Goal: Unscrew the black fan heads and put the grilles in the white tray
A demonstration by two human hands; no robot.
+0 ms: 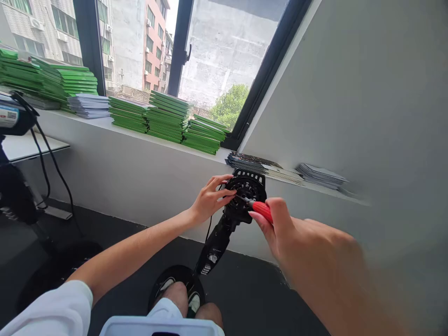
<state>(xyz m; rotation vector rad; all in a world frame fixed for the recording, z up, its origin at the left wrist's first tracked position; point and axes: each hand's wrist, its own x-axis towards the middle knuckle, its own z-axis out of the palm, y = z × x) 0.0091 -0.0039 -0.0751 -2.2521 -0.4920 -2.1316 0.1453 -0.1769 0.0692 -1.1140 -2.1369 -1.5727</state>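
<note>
Gripping a red screwdriver, the right hand is closing its thumb and fingers around the handle, and the metal shaft is pointing toward the middle of the round head of a black fan. The head is sitting at the top of a slanting black neck, just in front of the wall below the window ledge, and it is facing up toward the person. The left hand is reaching in from the other side, with its fingers partly bent and touching the left part of the head. Its thumb and fingertips are coming near the screwdriver tip, but this place is small and dark, so I cannot tell if they are pinching some small piece.

A knob is showing on the lower part of the neck. Below, a round base is resting on the dark floor, and the person's shoes are showing over it. On the ledge, stacks of green books are standing along the window, and dark booklets are lying just behind the fan head. At far left, another black machine is standing beside a white table.
</note>
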